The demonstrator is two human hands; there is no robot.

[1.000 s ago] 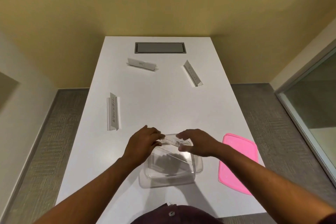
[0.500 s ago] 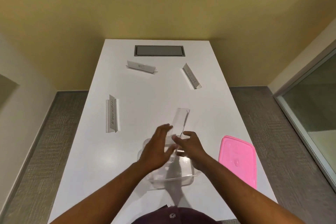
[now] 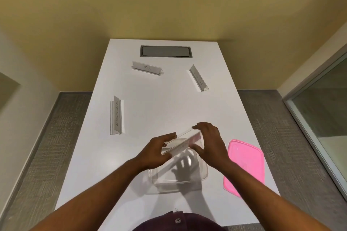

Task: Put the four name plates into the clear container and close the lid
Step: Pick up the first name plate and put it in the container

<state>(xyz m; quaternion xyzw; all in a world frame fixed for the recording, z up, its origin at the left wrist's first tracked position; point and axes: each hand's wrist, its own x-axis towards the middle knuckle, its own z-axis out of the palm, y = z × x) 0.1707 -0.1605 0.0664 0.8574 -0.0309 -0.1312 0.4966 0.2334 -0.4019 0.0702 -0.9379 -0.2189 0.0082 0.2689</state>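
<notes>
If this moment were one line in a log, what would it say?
left hand + right hand: hold plate over container | three plates on table | lid off

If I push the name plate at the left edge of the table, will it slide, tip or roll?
The left name plate looks like stiff clear plastic on a flat base, so it would probably slide on the smooth white table. Its raised face might tip if pushed high. No rolling seems likely.

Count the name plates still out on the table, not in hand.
3. One near the left edge, one at the far middle by the grey hatch, one far right. A fourth is held in both hands over the clear container. None seems hidden.
</notes>
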